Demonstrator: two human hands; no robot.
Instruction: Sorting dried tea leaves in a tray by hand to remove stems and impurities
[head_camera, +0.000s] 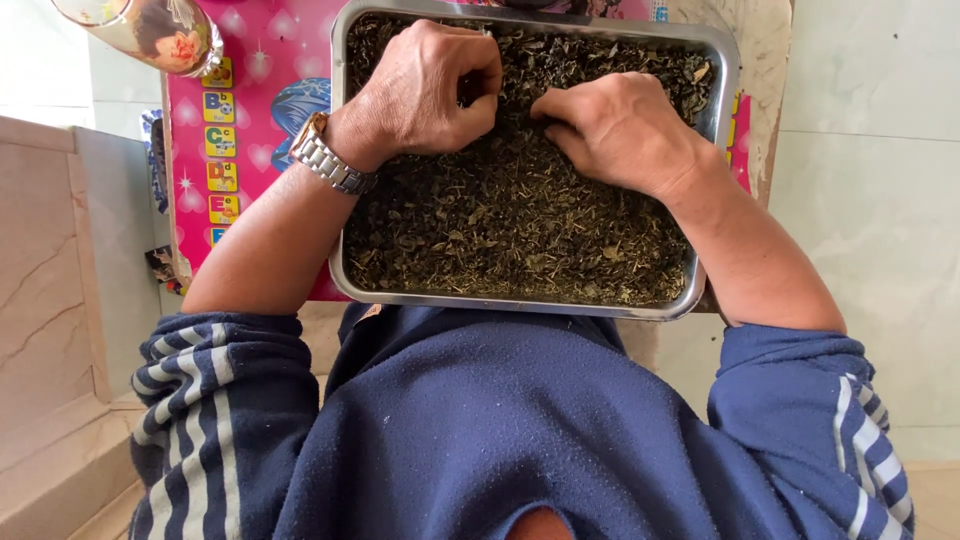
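— What's on the pink desk (262, 70) there?

— A big steel tray (520, 303), near filled with dried, crumbled green leaves (510, 225). It sits on the pink play-mat top, its near edge hanging over toward the person's navy jumper.

— And the hands?

— Both are down in the leaves at the far end. The left hand (425, 85), with the metal watch (325, 158), is curled almost into a fist, fingers pinched on a bit of leaf. The right hand (620, 125) lies knuckles up, fingers folded under into the pile; I can't tell what it grips, if anything.

— Anything that could go wrong?

— I'd say the tray could tip, since it overhangs the edge. A hard press near that rim might spill leaves on the floor. There's also a glass jar (150, 30) at the far corner, close to an elbow swing.
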